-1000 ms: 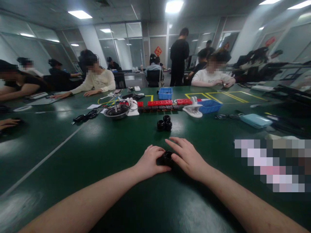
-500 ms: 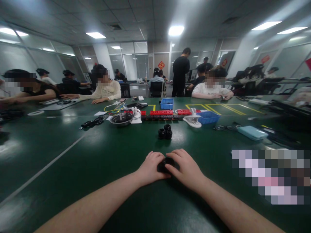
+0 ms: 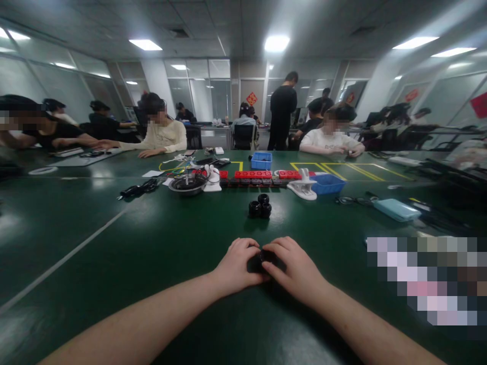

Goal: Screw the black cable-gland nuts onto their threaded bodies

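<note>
Both of my hands rest on the green table (image 3: 152,253) close in front of me, wrapped from either side round one small black round part (image 3: 262,258). My left hand (image 3: 238,266) curls its fingers against the part's left side. My right hand (image 3: 294,266) closes over its top and right side, hiding most of it. A short way beyond, a cluster of three similar black round parts (image 3: 259,207) stands on the table, apart from my hands.
Farther back lie a row of red blocks (image 3: 262,175), two blue bins (image 3: 261,160) (image 3: 326,183), a white clamp-like tool (image 3: 302,186), a metal bowl (image 3: 187,183) and a light blue case (image 3: 395,209). Other people sit along the table's far side and left.
My right hand's fingers, spread a second ago, have closed over the black part, and both hands have drawn tighter round it. The view has tilted up a little.
</note>
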Motion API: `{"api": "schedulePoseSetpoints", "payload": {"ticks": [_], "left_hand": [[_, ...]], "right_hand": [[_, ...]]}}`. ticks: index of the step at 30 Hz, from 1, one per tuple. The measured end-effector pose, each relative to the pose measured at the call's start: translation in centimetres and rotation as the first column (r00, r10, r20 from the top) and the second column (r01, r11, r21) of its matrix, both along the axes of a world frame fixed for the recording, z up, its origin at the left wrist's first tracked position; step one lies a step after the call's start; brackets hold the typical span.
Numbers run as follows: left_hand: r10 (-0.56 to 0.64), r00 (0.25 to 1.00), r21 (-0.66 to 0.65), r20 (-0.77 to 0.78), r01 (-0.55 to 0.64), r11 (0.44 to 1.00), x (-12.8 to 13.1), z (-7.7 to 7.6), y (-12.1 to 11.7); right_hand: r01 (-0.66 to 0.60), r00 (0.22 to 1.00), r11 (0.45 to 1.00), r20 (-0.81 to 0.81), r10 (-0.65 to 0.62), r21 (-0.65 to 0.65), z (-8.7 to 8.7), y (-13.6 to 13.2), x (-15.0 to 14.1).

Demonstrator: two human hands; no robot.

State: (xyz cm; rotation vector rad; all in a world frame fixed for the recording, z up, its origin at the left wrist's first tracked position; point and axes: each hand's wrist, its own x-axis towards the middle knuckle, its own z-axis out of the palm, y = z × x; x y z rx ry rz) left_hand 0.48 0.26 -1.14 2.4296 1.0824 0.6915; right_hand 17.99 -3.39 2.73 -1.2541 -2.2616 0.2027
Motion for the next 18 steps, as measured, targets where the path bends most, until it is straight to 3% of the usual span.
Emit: {"api": "schedulePoseSetpoints", "payload": {"ticks": [18], "left_hand": [[-0.094, 0.995, -0.052, -0.031, 0.093, 0.994, -0.40, 0.60, -0.01]], "right_hand": [[-0.021, 1.000, 0.998, -0.008, 0.020, -0.066, 0.21, -0.27, 0.20]]}}
